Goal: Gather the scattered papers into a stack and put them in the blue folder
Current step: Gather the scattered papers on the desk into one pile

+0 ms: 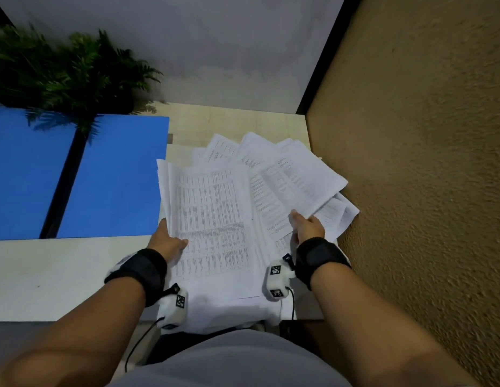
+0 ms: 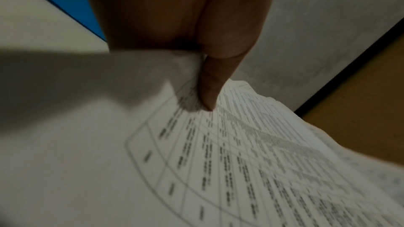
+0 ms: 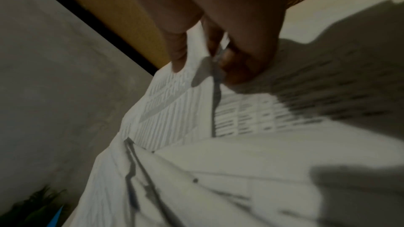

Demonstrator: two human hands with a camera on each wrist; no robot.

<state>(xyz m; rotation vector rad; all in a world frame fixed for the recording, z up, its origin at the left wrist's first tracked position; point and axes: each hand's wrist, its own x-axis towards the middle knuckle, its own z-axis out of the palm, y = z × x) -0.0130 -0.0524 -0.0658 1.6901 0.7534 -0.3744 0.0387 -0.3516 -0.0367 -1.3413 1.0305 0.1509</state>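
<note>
Both hands grip papers beside blue folder.

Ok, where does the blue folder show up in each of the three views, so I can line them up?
Head: blue folder lies open on the table at the left, beside the papers.
Left wrist: a blue wedge at the top left, behind the left hand.
Right wrist: only a blue sliver at the bottom left edge.
Shared landmark: the black strip between grey wall and brown wall.
</note>
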